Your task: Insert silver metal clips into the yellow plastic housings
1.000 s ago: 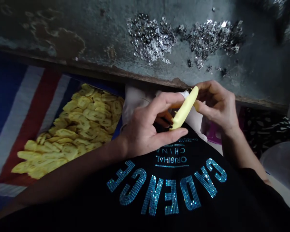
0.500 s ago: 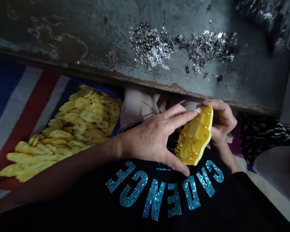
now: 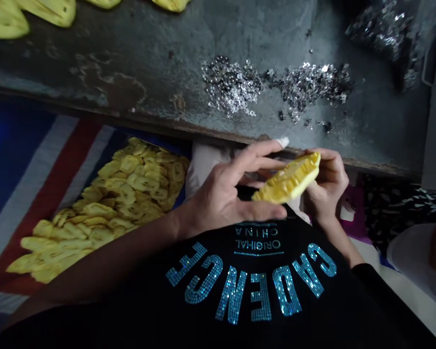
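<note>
A yellow moulded plastic piece (image 3: 290,179), with a ridged edge and a paler rim, is tilted in front of my chest. My right hand (image 3: 325,182) pinches its far right end between thumb and fingers. Around the piece's left end, my left hand (image 3: 228,189) is open, fingers stretched behind it and thumb below. Whether the left fingers touch the piece is unclear. White tape (image 3: 282,142) wraps the left index fingertip. Beyond both hands, small shiny metal clips lie in two heaps, a left heap (image 3: 232,87) and a right heap (image 3: 310,87).
The worn metal table (image 3: 148,58) has its front edge just beyond my hands. More yellow pieces (image 3: 54,9) lie at its far left. A plastic bag of metal parts (image 3: 385,29) sits far right. Below left, a striped sack (image 3: 39,194) holds many yellow pieces (image 3: 127,179).
The yellow piece has turned from showing its hollow inner side to nearly edge-on. My left fingers have spread away from its upper end. The view has shifted, showing yellow pieces at the table's far left.
</note>
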`<state>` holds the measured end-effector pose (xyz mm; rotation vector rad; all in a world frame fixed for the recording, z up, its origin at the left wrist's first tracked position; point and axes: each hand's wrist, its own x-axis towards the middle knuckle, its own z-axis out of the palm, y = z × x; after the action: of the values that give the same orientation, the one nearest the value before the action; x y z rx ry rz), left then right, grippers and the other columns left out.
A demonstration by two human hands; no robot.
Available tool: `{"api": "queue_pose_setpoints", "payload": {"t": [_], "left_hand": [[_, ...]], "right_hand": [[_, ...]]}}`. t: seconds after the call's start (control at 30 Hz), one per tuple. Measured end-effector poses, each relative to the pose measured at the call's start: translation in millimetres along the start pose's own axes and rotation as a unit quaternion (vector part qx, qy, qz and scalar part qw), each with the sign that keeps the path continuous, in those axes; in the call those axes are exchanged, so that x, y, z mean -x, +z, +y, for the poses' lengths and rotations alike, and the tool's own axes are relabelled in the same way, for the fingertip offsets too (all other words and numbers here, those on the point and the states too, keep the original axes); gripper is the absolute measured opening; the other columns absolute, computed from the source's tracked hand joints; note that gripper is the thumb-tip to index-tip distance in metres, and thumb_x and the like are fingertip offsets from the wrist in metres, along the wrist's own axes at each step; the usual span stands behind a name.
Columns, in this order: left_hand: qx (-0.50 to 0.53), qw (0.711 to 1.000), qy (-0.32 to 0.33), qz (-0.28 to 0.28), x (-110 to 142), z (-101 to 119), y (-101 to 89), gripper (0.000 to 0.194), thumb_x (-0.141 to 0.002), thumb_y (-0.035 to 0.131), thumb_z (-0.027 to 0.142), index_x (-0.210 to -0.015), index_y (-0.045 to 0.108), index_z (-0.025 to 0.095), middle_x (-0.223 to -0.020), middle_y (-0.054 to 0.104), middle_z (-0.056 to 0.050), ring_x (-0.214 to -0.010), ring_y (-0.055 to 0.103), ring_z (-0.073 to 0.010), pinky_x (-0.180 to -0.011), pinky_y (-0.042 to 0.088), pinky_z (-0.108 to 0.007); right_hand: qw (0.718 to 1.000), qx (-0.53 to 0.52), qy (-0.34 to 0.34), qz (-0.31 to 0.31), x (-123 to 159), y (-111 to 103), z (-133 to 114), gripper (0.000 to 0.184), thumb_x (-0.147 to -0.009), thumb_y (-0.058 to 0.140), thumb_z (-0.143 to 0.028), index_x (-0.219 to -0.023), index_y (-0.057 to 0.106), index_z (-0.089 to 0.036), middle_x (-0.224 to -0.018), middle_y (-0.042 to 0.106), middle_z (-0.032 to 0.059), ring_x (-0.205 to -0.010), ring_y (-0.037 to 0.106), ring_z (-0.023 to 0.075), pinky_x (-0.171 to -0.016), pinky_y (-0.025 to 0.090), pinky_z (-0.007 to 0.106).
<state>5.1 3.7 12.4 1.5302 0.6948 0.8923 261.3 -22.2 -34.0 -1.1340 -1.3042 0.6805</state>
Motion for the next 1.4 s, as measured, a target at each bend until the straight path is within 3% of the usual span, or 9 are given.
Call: {"api": "queue_pose_setpoints", "payload": {"t": [0.13, 0.3, 0.4, 0.57, 0.67, 0.83, 0.97, 1.17, 1.4], "left_hand": [[-0.103, 0.974, -0.021, 0.203, -7.6, -6.6, -11.2, 0.047, -0.113, 0.072, 0.067, -0.131, 0.077, 0.024, -0.1, 0.083, -0.004, -0.082, 0.078, -0.0189, -0.071, 0.064, -0.028], [-0.066, 0.991, -0.114, -0.01, -27.8, 0.4, -36.4, 0.038, -0.11, 0.08, 0.059, -0.107, 0.068, 0.023, -0.077, 0.072, 0.002, -0.05, 0.063, -0.0117, -0.041, 0.044, -0.021], [-0.04, 0.991, -0.129, -0.013, -30.8, 4.4, -38.6, 0.038, -0.108, 0.083, 0.057, -0.11, 0.065, 0.023, -0.075, 0.07, 0.003, -0.052, 0.064, -0.0123, -0.042, 0.043, -0.019], [0.113, 0.977, -0.17, 0.069, -3.0, -0.6, -25.2, 0.088, -0.094, 0.097, 0.052, -0.165, 0.051, 0.026, -0.099, 0.086, -0.004, -0.075, 0.082, -0.0213, -0.064, 0.067, -0.027], [0.13, 0.963, -0.21, 0.106, 17.1, -7.2, -20.1, 0.087, -0.097, 0.096, 0.043, -0.171, 0.056, 0.021, -0.103, 0.088, -0.007, -0.069, 0.079, -0.0178, -0.063, 0.069, -0.026], [0.147, 0.945, -0.227, 0.183, 25.6, -18.2, -27.7, 0.063, -0.104, 0.087, 0.042, -0.163, 0.072, 0.023, -0.12, 0.089, -0.011, -0.059, 0.073, -0.0144, -0.044, 0.06, -0.022], [0.194, 0.935, -0.246, 0.164, 24.5, -19.2, -34.8, 0.065, -0.1, 0.091, 0.044, -0.158, 0.072, 0.02, -0.113, 0.088, -0.01, -0.061, 0.073, -0.0146, -0.04, 0.057, -0.019], [0.222, 0.92, -0.269, 0.177, 34.7, -22.2, -41.0, 0.065, -0.102, 0.089, 0.045, -0.159, 0.068, 0.021, -0.106, 0.086, -0.008, -0.059, 0.071, -0.0134, -0.041, 0.057, -0.018], [0.231, 0.925, -0.232, 0.19, 39.5, -31.4, -49.3, 0.054, -0.105, 0.082, 0.034, -0.157, 0.073, 0.025, -0.126, 0.085, -0.012, -0.069, 0.074, -0.0159, -0.042, 0.056, -0.018]], "right_hand": [[0.962, -0.044, 0.15, -0.225, -18.3, -6.7, -10.6, 0.031, -0.096, 0.101, -0.047, -0.119, 0.087, -0.031, -0.1, 0.087, -0.0019, -0.083, 0.079, 0.0159, -0.077, 0.064, 0.029], [0.949, -0.045, 0.15, -0.275, -67.5, -5.0, -26.3, 0.056, -0.087, 0.108, -0.05, -0.134, 0.087, -0.03, -0.118, 0.089, 0.0026, -0.098, 0.083, 0.0208, -0.089, 0.068, 0.035], [0.901, -0.117, 0.199, -0.366, -76.9, 16.1, -31.3, 0.054, -0.083, 0.111, -0.051, -0.123, 0.086, -0.024, -0.101, 0.086, 0.0011, -0.084, 0.078, 0.018, -0.075, 0.066, 0.031], [0.91, -0.237, 0.294, -0.173, -44.2, 42.9, -14.1, 0.049, -0.084, 0.106, -0.061, -0.101, 0.075, -0.026, -0.074, 0.076, -0.0062, -0.055, 0.063, 0.0109, -0.053, 0.057, 0.024], [0.91, -0.223, 0.304, -0.169, -30.2, 34.3, -6.3, 0.052, -0.086, 0.104, -0.066, -0.103, 0.075, -0.027, -0.077, 0.078, -0.0049, -0.057, 0.066, 0.0119, -0.054, 0.058, 0.026], [0.973, 0.147, 0.046, -0.169, -61.3, -1.6, -8.9, 0.025, -0.104, 0.091, -0.045, -0.124, 0.086, -0.031, -0.111, 0.089, 0.0044, -0.1, 0.081, 0.025, -0.093, 0.064, 0.044], [0.889, 0.403, -0.154, -0.156, -97.1, 8.0, 6.0, 0.012, -0.113, 0.075, -0.033, -0.113, 0.087, -0.032, -0.113, 0.087, 0.0056, -0.109, 0.073, 0.0307, -0.097, 0.052, 0.051], [0.835, 0.462, -0.168, -0.246, -121.7, 56.6, 26.5, 0.018, -0.117, 0.068, -0.038, -0.121, 0.084, -0.033, -0.119, 0.08, 0.0078, -0.118, 0.064, 0.0343, -0.103, 0.045, 0.056], [0.847, 0.418, -0.182, -0.273, -133.1, 69.5, 27.9, 0.016, -0.11, 0.075, -0.036, -0.095, 0.074, -0.029, -0.093, 0.071, 0.0044, -0.108, 0.064, 0.0327, -0.113, 0.05, 0.063]]}}
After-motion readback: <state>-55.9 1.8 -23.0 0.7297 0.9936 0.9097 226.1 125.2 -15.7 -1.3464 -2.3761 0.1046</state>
